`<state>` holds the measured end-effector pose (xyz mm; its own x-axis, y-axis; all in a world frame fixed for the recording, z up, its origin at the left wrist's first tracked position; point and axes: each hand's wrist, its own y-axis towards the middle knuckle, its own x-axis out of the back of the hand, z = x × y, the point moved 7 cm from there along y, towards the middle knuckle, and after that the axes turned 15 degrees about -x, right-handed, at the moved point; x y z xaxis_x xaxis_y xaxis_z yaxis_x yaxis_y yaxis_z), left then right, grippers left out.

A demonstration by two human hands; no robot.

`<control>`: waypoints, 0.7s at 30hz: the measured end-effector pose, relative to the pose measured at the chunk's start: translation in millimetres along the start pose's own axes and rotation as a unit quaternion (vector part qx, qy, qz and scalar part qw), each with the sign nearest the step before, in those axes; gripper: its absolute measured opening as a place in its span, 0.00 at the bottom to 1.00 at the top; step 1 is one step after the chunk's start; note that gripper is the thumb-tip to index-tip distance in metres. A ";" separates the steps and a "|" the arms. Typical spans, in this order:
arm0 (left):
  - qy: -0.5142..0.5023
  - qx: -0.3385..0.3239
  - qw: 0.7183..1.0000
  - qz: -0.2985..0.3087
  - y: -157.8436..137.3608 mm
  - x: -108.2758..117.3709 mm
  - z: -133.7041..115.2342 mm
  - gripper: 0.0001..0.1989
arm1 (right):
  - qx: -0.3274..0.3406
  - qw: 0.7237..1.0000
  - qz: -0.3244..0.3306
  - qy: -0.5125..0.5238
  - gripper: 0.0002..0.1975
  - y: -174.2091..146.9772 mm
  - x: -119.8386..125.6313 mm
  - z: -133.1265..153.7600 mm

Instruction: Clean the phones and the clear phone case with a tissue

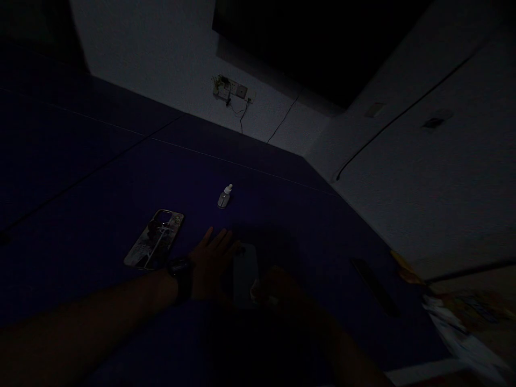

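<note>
A phone (245, 269), its pale flat face up, lies on the dark blue table. My left hand (212, 263), a watch (181, 271) on its wrist, rests flat with its fingers stretched out, at the phone's left edge. On the other side my right hand (282, 287) is closed around a small white wad, perhaps a cloth (255, 290), which touches the phone's lower right part. Deep shadow hides most of its fingers. Beyond my hands stands a clear dropper bottle (224, 199) with a white top. A patterned phone case (155, 240) lies to the left.
A dark, flat, long object (374, 287) lies at the right of the table (121, 177). Near the right edge are a yellow item (406, 269) and a white crumpled item (463, 333). Sockets with cables (234, 88) sit on the wall under a large dark screen (306, 43).
</note>
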<state>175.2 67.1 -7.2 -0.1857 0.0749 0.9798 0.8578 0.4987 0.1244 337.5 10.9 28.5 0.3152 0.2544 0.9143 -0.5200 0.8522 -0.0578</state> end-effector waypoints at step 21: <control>-0.052 0.038 0.997 -0.052 -0.1 19.8 -3.8 0.66 | -0.021 0.990 -0.137 -0.023 0.08 100.7 28.6 -28.6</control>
<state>173.2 65.3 12.8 -0.3240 0.1064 0.9400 0.7933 0.5720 0.2087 316.8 117.0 37.3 0.4033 -0.0083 0.9150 -0.3862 0.9050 0.1784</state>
